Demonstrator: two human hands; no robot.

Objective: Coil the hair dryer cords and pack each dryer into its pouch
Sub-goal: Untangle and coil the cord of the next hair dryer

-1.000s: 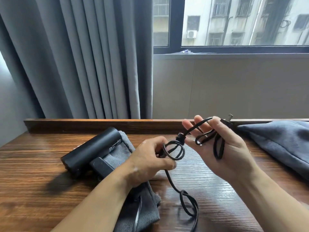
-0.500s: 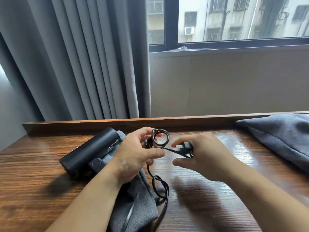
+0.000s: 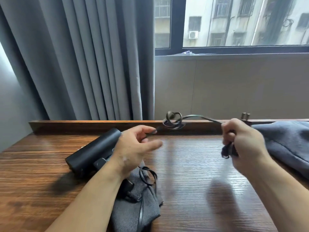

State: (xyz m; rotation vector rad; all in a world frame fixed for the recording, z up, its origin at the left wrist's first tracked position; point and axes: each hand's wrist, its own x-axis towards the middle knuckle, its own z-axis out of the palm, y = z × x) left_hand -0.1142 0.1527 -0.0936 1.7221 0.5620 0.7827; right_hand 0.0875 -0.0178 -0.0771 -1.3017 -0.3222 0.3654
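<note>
Both hands are raised above the brown wood-grain surface [image 3: 192, 164] and stand well apart, with a thin black cord [image 3: 194, 116] drawn between them. The left hand [image 3: 135, 148] has its thumb stretched out and its fingers loosely curled. The cord runs in between its forefinger and the fingers below, though motion blur hides the exact grip. The right hand [image 3: 245, 144] is closed in a fist round a gathered bunch of the same cord. A dark bit hangs out below the fist, and two metal plug prongs [image 3: 245, 116] stick up just beyond its knuckles. Midway between the hands, nearer the left, the cord forms a small tangle of loops in the air.

The black cylindrical hair dryer [image 3: 93, 151] lies on the surface just beside the left hand, on its outer side. It rests partly on a grey fabric pouch [image 3: 137, 213], which spreads under the left wrist with more cord looped on it. A second grey fabric pouch [image 3: 287, 143] lies just outside the right hand. Beyond the left hand hangs a grey pleated curtain [image 3: 83, 64].
</note>
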